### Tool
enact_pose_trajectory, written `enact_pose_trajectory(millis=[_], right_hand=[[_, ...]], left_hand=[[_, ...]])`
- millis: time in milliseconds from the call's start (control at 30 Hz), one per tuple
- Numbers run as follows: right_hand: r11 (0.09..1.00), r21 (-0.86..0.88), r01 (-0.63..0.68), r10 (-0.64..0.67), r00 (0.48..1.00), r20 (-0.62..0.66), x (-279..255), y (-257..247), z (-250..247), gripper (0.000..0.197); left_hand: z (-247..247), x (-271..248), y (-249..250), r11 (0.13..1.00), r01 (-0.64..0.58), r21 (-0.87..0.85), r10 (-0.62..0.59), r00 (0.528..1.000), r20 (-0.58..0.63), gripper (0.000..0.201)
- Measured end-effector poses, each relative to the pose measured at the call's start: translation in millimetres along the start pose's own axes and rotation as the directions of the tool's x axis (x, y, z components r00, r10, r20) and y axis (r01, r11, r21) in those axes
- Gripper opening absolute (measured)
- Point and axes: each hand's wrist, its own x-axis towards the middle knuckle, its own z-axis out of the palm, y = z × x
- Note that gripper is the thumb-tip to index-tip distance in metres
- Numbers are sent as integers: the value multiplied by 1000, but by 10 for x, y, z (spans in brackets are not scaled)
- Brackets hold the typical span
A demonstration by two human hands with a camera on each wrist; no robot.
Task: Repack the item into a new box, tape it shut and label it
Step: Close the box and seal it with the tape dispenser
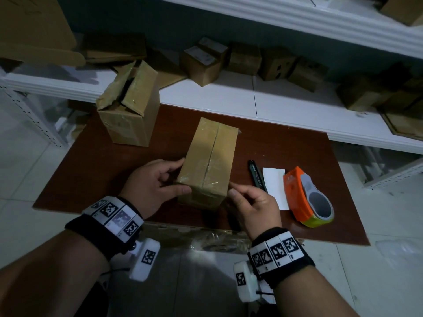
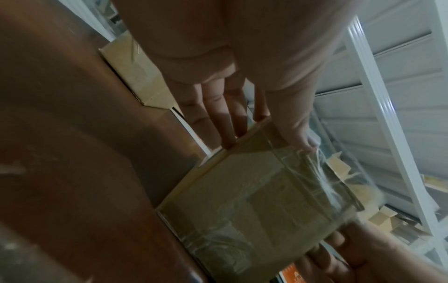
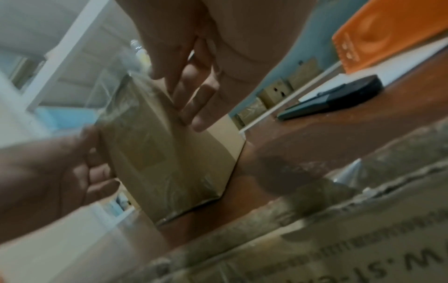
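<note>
A shut cardboard box [image 1: 208, 161], with clear tape over its top seam, stands on the brown table [image 1: 91, 175]. My left hand [image 1: 178, 176] grips its near left corner: the thumb lies across the near end and the fingers [image 2: 218, 118] run along the left side of the box [image 2: 254, 201]. My right hand [image 1: 231, 188] touches the near right top edge. Its fingertips [image 3: 198, 124] rest on the right side of the box [image 3: 164, 153]. An orange tape dispenser [image 1: 306, 197], a white label [image 1: 274, 186] and a black marker [image 1: 257, 175] lie to the right.
An open, worn cardboard box [image 1: 130, 110] stands at the table's back left. Behind the table runs a white shelf [image 1: 229, 97] with several small cardboard boxes. A torn cardboard sheet with plastic film [image 1: 206, 236] lies along the table's front edge.
</note>
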Motion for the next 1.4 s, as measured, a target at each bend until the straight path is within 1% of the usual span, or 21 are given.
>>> enact_pose_trajectory(millis=[67,133,200,233,267,300,367,433,500,567,667,767,833,900,933,1000,1067,1200,1267,1300,1400], right_hand=[[999,-34,0,-1,1000,-25,-5,8,18,15],[999,6,-52,52,997,-61,-1,17,66,11],[958,239,-156,173,984,-53,-3,12,121,29],[931,322,-174,197,980,-41,-11,4,140,37],[929,338,-154,177,983,-39,-15,13,149,43],[950,292,-113,128,991,-35,-22,20,154,48],[992,130,-9,10,1000,-12,-47,41,140,53],[997,68,33,-32,999,-4,-65,26,145,46],[995,99,13,-9,999,-40,-64,6,161,36],[984,175,-30,44,996,-78,-61,-33,199,24],[952,280,-123,158,982,-105,-53,-67,255,20],[934,321,-155,200,973,-112,-50,-106,289,18],[934,318,-162,208,971,-116,-47,-113,314,18],[956,255,-148,190,971,-148,-31,-68,345,16],[965,219,-143,178,972,-151,-27,-45,370,19],[972,172,-158,180,976,-120,-27,-13,445,34],[963,192,-190,212,972,-102,-23,45,506,45],[970,164,-181,204,970,-135,-17,65,542,41],[965,173,-196,222,964,-149,1,46,529,40],[960,190,-208,237,960,-147,10,24,517,44],[940,249,-234,269,957,-114,31,-25,485,68]], left_hand=[[12,-1,-12,1000,2,-4,-2,1000,-4,73],[30,-4,-35,1000,9,-12,-9,1000,-17,71],[38,-15,-55,1000,14,-26,-15,1000,-17,69],[39,-22,-63,999,18,-39,-19,1000,-9,69],[41,-31,-57,998,25,-57,-25,1000,2,70],[45,-36,-46,997,27,-78,-27,1000,8,73],[58,-31,-24,994,29,-101,-31,999,-17,71],[77,-10,7,992,35,-123,-44,997,-69,55],[104,14,29,985,46,-166,-65,992,-107,38],[135,27,26,985,56,-165,-76,990,-115,31],[151,26,10,991,42,-124,-58,990,-127,31],[148,21,6,991,38,-128,-54,990,-127,35],[145,13,21,991,43,-125,-59,990,-128,36],[148,-1,44,992,39,-117,-55,989,-136,35],[153,-7,55,993,33,-116,-49,990,-134,34],[160,-18,74,992,24,-124,-38,993,-114,37],[166,-22,71,991,23,-135,-37,994,-102,41],[159,-30,67,990,31,-141,-45,995,-93,39],[126,-42,104,986,38,-164,-52,995,-85,37],[105,-46,121,980,51,-192,-68,995,-79,38],[65,-64,159,963,100,-252,-120,990,-68,43]])
